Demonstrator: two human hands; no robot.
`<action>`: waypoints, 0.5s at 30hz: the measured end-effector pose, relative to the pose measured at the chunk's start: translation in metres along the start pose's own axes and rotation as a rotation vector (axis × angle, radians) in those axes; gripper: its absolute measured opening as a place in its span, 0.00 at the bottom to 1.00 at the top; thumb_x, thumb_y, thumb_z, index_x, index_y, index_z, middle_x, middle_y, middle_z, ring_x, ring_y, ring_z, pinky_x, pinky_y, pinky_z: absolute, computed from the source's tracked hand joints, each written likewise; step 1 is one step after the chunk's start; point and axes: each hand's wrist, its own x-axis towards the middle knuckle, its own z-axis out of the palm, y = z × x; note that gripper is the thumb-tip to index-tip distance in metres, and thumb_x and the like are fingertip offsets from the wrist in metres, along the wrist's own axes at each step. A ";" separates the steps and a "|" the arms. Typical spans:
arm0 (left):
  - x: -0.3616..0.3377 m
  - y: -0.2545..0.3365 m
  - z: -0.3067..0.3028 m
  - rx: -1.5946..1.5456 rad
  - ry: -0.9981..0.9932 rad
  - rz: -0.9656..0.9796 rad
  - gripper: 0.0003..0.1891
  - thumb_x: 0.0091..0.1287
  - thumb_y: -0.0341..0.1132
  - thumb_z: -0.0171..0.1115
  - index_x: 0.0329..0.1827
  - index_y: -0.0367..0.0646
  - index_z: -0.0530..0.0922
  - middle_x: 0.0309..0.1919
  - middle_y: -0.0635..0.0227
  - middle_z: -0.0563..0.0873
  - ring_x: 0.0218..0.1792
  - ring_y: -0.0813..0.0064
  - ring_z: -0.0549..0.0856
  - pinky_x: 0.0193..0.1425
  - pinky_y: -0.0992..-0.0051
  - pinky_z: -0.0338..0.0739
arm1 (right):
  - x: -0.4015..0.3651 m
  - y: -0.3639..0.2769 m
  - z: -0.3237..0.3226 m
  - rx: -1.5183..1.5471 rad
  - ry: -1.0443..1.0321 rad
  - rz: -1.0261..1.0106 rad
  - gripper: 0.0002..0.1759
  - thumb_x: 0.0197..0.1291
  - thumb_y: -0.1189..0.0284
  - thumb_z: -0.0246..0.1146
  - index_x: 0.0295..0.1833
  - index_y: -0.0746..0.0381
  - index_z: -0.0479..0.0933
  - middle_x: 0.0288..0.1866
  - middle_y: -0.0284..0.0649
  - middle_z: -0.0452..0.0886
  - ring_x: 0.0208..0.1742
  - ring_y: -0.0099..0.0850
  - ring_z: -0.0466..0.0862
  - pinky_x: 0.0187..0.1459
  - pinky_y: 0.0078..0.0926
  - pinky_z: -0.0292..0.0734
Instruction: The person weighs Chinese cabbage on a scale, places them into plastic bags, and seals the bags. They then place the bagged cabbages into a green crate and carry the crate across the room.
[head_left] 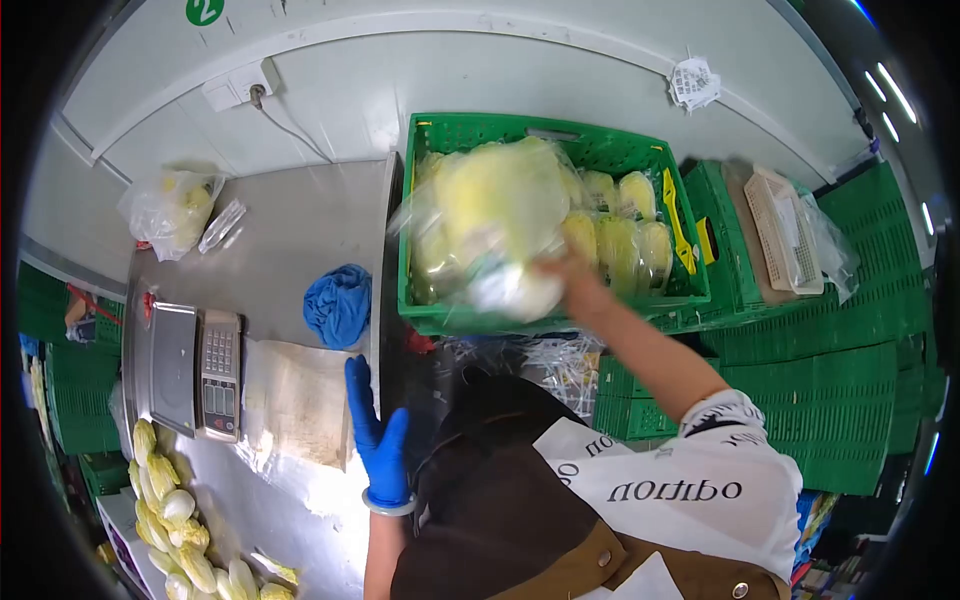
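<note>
My right hand (572, 268), smeared by motion, grips a clear plastic bag of napa cabbage (500, 195) over the left half of the green crate (560, 312). The bag is blurred too, and its near end looks white. Under and beside it in the crate are several bagged napa cabbages (620, 245), standing in rows. My left hand (382, 445), in a blue glove, is open over the table's right edge, fingers stretched out and thumb apart. It holds nothing. Nearest to it lies a brown sheet (300, 400) on the metal table (290, 215).
A scale (195, 365) stands at the table's left, with loose napa cabbages (180, 520) below it. A blue cloth (338, 306) and a plastic bag with yellow contents (175, 212) lie farther back. Right of the crate are a beige basket (783, 230) and stacked green crates (800, 400).
</note>
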 end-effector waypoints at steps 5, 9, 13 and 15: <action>-0.008 -0.054 -0.036 -0.321 0.099 -0.473 0.20 0.69 0.29 0.49 0.63 0.33 0.70 0.53 0.57 0.81 0.55 0.67 0.80 0.63 0.70 0.71 | 0.092 -0.071 -0.150 -0.335 0.398 -0.435 0.31 0.54 0.64 0.65 0.62 0.62 0.65 0.51 0.41 0.77 0.49 0.34 0.78 0.51 0.35 0.74; -0.042 -0.078 -0.049 -0.349 0.216 -0.605 0.17 0.71 0.33 0.51 0.58 0.32 0.74 0.50 0.55 0.82 0.52 0.66 0.81 0.59 0.70 0.74 | 0.151 -0.049 -0.221 -0.094 0.120 -0.047 0.31 0.60 0.51 0.60 0.65 0.56 0.68 0.58 0.38 0.76 0.57 0.34 0.77 0.59 0.37 0.70; -0.076 -0.116 -0.067 -0.440 0.377 -0.706 0.16 0.72 0.34 0.50 0.56 0.33 0.75 0.48 0.55 0.83 0.49 0.64 0.83 0.57 0.69 0.76 | 0.190 -0.019 -0.227 -0.436 0.192 0.132 0.40 0.59 0.40 0.55 0.65 0.59 0.69 0.57 0.40 0.77 0.56 0.37 0.78 0.59 0.39 0.69; -0.090 -0.127 -0.075 -0.477 0.451 -0.720 0.14 0.71 0.34 0.51 0.54 0.34 0.76 0.46 0.58 0.83 0.47 0.67 0.83 0.54 0.70 0.77 | 0.222 -0.022 -0.249 -1.585 0.318 0.114 0.28 0.62 0.58 0.52 0.63 0.64 0.70 0.56 0.46 0.77 0.55 0.43 0.77 0.57 0.38 0.72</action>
